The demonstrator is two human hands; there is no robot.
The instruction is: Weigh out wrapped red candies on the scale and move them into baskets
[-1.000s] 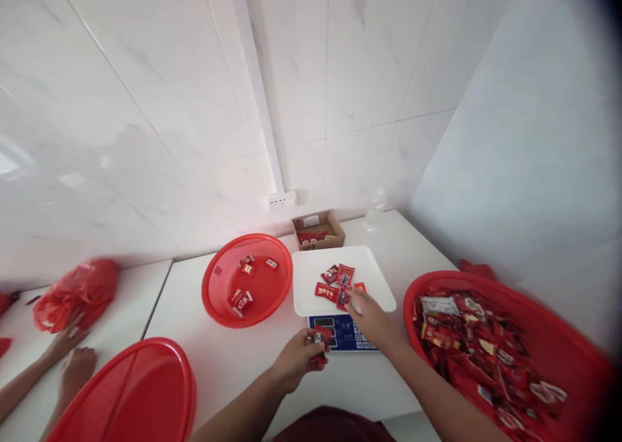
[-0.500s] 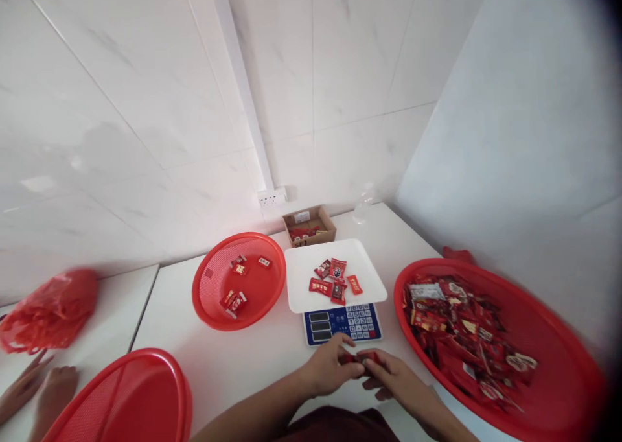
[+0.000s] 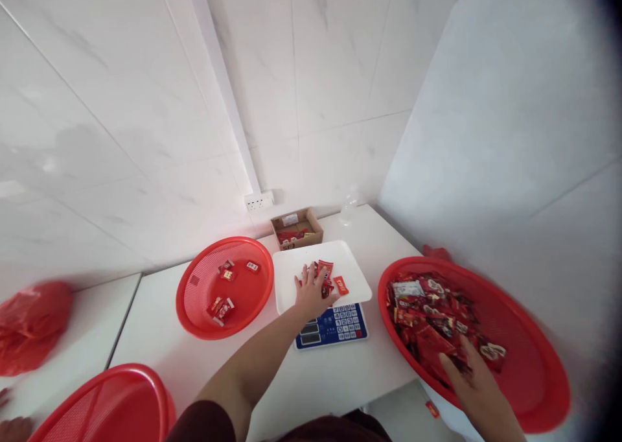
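Note:
My left hand (image 3: 311,293) lies with fingers spread over several small red wrapped snack packets (image 3: 325,269) on the white pan (image 3: 352,270) of a scale. It covers part of them, and an orange-red packet (image 3: 341,286) lies uncovered to its right. Below the pan shows the scale's blue keypad panel (image 3: 333,326). At the right, my right hand (image 3: 473,387) reaches over a large red basket (image 3: 529,338) heaped with red packets (image 3: 432,319). Its thumb and finger are apart, with nothing visible between them.
A red mesh basket (image 3: 250,299) holding a few packets stands left of the scale; another red basket (image 3: 140,416) is at front left. Behind are a cardboard box (image 3: 311,238) and a clear bottle (image 3: 348,210). A red plastic bag (image 3: 34,325) and another person's hand (image 3: 17,428) are far left.
My hands have parted from the small red packet they held together. The left has moved up onto the packets on the scale, the right over to the large basket. The view has shifted slightly.

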